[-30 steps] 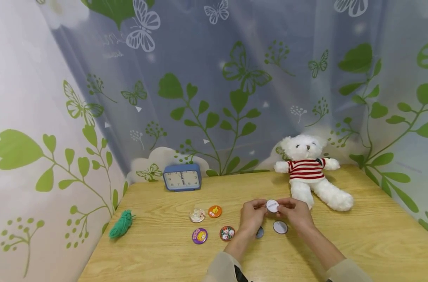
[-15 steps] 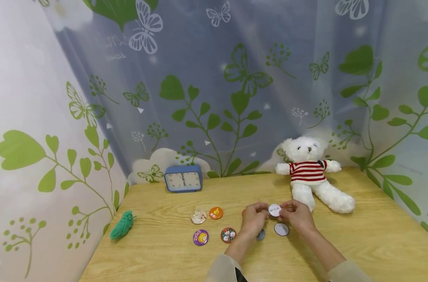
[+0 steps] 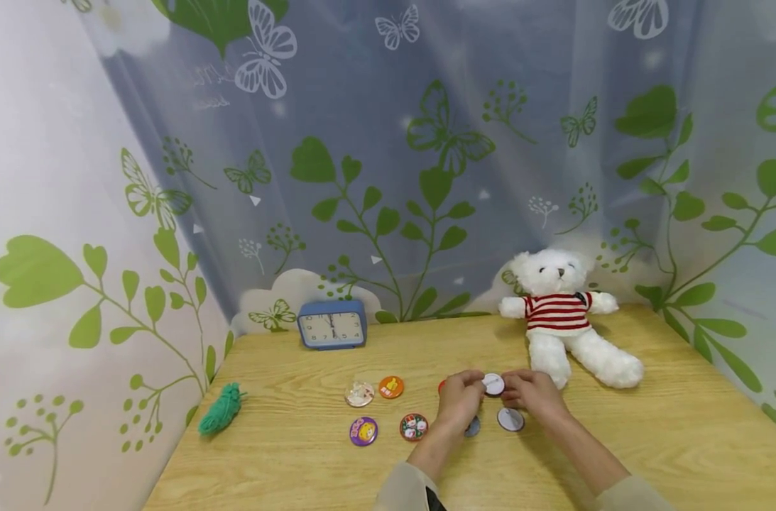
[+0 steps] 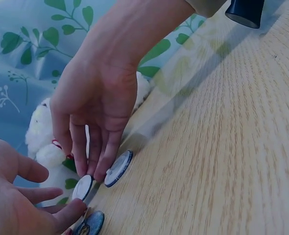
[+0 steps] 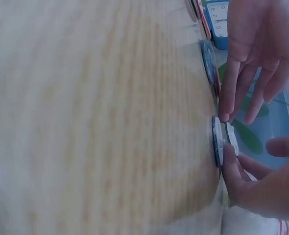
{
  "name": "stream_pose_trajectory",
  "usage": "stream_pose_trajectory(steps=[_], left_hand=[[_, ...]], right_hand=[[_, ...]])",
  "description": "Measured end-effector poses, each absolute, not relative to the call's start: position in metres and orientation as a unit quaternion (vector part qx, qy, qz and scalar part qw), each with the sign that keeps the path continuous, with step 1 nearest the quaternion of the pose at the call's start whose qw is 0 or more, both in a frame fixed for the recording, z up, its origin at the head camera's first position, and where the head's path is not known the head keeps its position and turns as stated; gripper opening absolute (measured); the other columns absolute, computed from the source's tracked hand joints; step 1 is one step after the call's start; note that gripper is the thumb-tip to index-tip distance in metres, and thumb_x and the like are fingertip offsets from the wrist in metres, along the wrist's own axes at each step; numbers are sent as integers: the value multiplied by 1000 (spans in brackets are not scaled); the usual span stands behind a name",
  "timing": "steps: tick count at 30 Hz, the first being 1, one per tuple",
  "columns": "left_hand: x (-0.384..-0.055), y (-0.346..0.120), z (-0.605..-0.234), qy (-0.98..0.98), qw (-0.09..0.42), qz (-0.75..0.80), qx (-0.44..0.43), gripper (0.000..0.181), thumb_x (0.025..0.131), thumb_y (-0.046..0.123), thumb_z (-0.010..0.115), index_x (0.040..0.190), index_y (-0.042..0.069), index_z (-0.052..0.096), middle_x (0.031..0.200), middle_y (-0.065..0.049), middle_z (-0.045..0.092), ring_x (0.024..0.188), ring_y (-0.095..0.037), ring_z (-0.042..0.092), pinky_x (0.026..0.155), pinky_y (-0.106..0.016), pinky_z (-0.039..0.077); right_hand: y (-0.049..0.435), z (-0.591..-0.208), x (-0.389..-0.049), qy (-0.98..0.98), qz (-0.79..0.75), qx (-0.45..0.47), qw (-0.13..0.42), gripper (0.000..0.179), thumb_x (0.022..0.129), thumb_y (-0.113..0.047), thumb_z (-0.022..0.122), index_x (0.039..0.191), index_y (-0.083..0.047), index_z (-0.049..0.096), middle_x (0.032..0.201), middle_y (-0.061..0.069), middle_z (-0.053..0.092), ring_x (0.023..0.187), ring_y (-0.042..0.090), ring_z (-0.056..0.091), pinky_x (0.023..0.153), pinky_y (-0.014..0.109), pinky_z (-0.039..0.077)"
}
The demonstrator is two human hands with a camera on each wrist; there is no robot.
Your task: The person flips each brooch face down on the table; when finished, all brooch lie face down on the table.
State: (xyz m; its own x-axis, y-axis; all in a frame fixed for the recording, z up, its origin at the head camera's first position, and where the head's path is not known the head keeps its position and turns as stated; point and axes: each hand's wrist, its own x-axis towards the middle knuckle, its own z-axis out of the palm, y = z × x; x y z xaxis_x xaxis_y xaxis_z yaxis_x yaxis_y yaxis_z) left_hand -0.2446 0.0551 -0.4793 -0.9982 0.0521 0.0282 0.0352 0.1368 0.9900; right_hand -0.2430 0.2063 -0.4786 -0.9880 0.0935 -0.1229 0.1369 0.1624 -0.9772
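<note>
A round pin badge, white back up, lies low at the table between both hands. My left hand touches its left edge with extended fingertips, thumb apart, as the left wrist view shows with the badge. From the other side my right hand reaches its edge, fingers fairly straight and thumb held away. Just nearer the person lies a second face-down badge. A blue-grey badge is partly covered by the left hand, and a red one is mostly hidden behind it.
Left of the hands lie several face-up badges: purple, orange, pale clear and red-green patterned. A blue clock and a white teddy bear stand at the back. Green yarn lies far left.
The white-backed badge, earlier pinched up between both hands, has come down to the table and shifted slightly left. The fingers have loosened from it, and the right hand has drawn slightly lower.
</note>
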Motion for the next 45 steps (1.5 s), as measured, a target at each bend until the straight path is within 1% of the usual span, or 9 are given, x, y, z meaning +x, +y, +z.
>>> stream_pose_trajectory(steps=[3,9,16,20,23,29,35,40,45], left_hand=[[-245,56,-480,756,13,654,24,32,84,0,61,112,-6,74,84,-9,69,72,-8,54,65,-19,43],[-245,56,-481,752,21,658,24,31,87,2,60,114,-7,73,87,-10,69,75,-10,57,65,-19,44],[-244,57,-479,739,25,673,27,31,87,1,59,114,-8,72,93,-13,72,78,-13,61,66,-19,47],[-244,57,-479,735,31,677,27,31,86,0,59,111,-10,73,95,-12,72,80,-15,63,70,-22,53],[-245,58,-480,737,31,675,22,29,84,-1,59,108,-10,74,95,-12,73,80,-14,64,72,-25,56],[-246,61,-479,728,37,685,23,27,88,0,60,109,-11,73,95,-14,72,83,-16,65,81,-34,61],[-246,59,-478,734,34,678,26,26,89,0,59,108,-12,73,94,-13,72,85,-20,67,82,-37,61],[-245,57,-478,733,36,679,27,26,90,1,59,109,-11,73,93,-12,71,84,-20,66,81,-35,61],[-244,56,-477,729,40,682,32,27,91,1,59,111,-11,72,92,-13,71,82,-15,64,80,-34,60]], right_hand=[[206,-477,-241,768,-635,77,12,40,104,-8,49,129,23,56,98,16,73,83,12,68,73,26,61],[205,-475,-241,782,-618,75,12,41,105,-10,48,128,21,58,111,25,70,91,17,68,76,27,60],[209,-476,-242,765,-640,69,24,43,106,-9,49,132,25,52,116,29,70,88,13,71,79,27,61],[211,-476,-241,761,-644,71,29,45,107,-10,51,134,25,50,121,32,67,87,11,71,80,27,61],[211,-476,-240,761,-645,71,30,44,106,-10,51,133,25,51,119,31,68,86,10,71,80,27,61],[210,-470,-238,762,-644,71,25,43,106,-11,48,131,24,53,117,29,68,86,10,68,80,28,62],[207,-466,-236,776,-627,69,30,45,107,-14,45,133,22,53,126,32,63,93,16,66,82,30,61],[204,-464,-236,788,-611,73,25,47,106,-16,44,136,19,53,129,32,61,99,21,65,80,31,60],[202,-464,-236,787,-613,66,20,47,108,-17,44,141,15,51,136,33,57,112,33,65,86,35,59]])
